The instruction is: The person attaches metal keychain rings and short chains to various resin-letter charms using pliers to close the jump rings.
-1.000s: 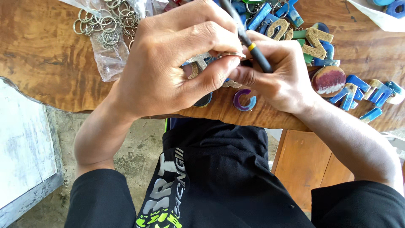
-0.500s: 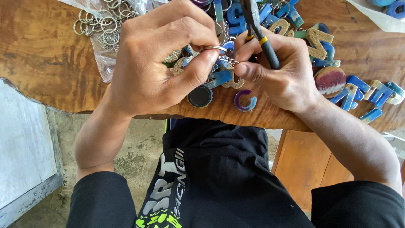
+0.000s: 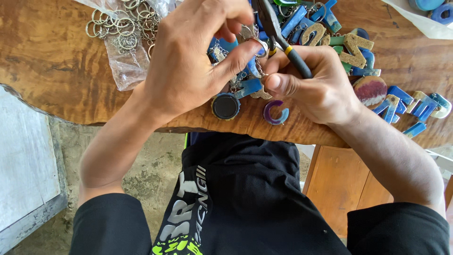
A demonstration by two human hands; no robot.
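While left hand [image 3: 188, 61] pinches a key ring [image 3: 257, 43], right hand [image 3: 316, 82] grips pliers [image 3: 283, 40].

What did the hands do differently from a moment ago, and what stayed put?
The left hand lifted away from the table edge and now pinches a metal key ring with chain higher up. The right hand kept gripping the pliers, whose tip moved up to the ring. A black round cap, hidden before, now shows. The purple letter, the bag of rings and the coloured letters stayed put.
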